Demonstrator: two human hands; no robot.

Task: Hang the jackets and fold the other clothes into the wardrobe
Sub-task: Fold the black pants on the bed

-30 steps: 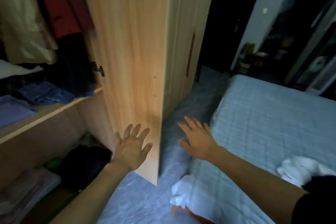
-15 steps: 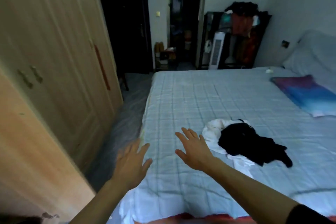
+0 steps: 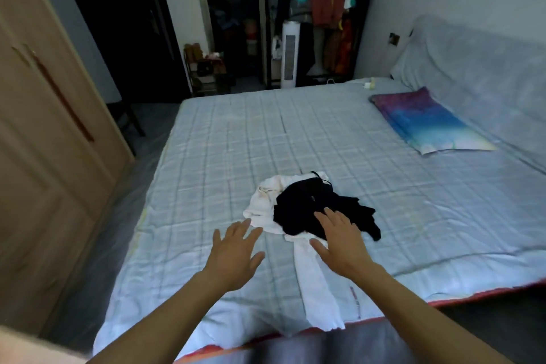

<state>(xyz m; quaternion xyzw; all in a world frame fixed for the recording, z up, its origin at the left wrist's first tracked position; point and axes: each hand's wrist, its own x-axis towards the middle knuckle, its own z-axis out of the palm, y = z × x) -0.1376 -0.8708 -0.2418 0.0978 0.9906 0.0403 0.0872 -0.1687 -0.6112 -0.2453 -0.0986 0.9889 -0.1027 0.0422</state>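
A crumpled black garment (image 3: 322, 208) lies on top of a white garment (image 3: 313, 281) near the foot of the bed (image 3: 224, 145). The white one trails a long strip over the bed's near edge. My right hand (image 3: 339, 238) hovers with spread fingers over the near edge of the black garment, holding nothing. My left hand (image 3: 235, 254) is also spread and empty, over the checked sheet just left of the white garment. The wooden wardrobe (image 3: 41, 133) stands along the left, its doors shut in this view.
A colourful pillow (image 3: 428, 121) lies at the head end on the right. Beyond the bed stand a dark rack of hanging clothes (image 3: 331, 15), a white tower fan (image 3: 289, 53) and an open dark doorway (image 3: 230, 18). A floor strip (image 3: 118, 207) runs between wardrobe and bed.
The view has swung from the open wardrobe to the bed. Both empty hands have moved forward over the bed, the right one arriving above the black garment.
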